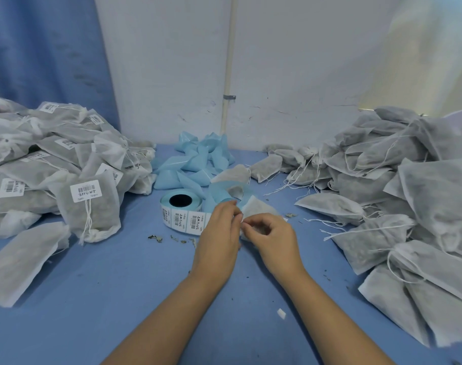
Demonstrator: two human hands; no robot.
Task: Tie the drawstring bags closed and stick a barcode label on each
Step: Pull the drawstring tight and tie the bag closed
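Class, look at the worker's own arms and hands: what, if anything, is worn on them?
Nothing shows on them. The left hand and right hand are gloveless, with no visible rings. The left forearm and right forearm are bare down to the frame's lower edge: no sleeves, watch or bracelets in view.

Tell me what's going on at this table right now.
A person's left hand and right hand both pinch the near end of a small white fabric drawstring bag at the middle of the blue table. A roll of white barcode labels lies beside it. Labelled bags are heaped on the left, unlabelled ones on the right.
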